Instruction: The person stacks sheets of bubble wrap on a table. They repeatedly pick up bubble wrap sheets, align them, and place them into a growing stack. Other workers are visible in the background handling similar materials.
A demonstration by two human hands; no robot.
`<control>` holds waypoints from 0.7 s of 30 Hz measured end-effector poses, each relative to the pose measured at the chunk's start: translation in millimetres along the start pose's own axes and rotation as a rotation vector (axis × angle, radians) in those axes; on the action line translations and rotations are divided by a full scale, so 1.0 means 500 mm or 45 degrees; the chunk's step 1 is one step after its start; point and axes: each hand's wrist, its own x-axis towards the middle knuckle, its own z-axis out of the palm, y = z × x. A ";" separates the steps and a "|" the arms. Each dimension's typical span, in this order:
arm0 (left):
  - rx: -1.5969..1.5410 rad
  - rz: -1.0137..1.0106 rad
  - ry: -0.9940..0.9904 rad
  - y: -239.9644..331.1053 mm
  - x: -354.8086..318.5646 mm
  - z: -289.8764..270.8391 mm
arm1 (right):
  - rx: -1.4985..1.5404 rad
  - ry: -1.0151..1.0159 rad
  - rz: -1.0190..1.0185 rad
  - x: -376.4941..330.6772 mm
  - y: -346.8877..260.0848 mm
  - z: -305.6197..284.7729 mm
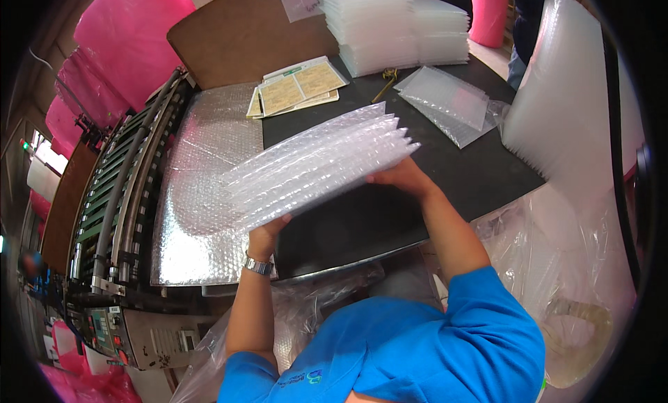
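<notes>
Between both hands I hold a stack of clear bubble-wrap bags (pixel 320 170), tilted above the black tabletop (pixel 341 236). My left hand (pixel 266 236), with a metal watch on the wrist, grips the near left corner; most of its fingers are hidden under the stack. My right hand (pixel 400 178) closes on the right end, its thumb at the lower edge. Under the stack's left part lies a flat bubble-wrap sheet (pixel 209 145). A few loose bubble-wrap bags (pixel 449 104) rest on the table to the right of the stack.
A roller machine (pixel 125 173) with a control box (pixel 111 333) stands left. Tall piles of bags (pixel 376 30) sit at the back, beside papers (pixel 299 86) and a yellow-handled tool (pixel 386 83). Another large stack (pixel 563 90) rises right. Pink rolls (pixel 132 34) stand far left.
</notes>
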 end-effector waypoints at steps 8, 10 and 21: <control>0.685 0.909 0.459 0.150 -0.002 -0.009 | -1.040 -0.051 -0.334 0.024 -0.254 0.045; 0.763 0.903 0.247 0.166 -0.009 -0.014 | -1.445 -0.220 -0.529 0.034 -0.313 0.081; -0.314 0.468 0.121 0.104 -0.037 0.010 | -0.815 0.328 -0.889 0.055 -0.244 0.048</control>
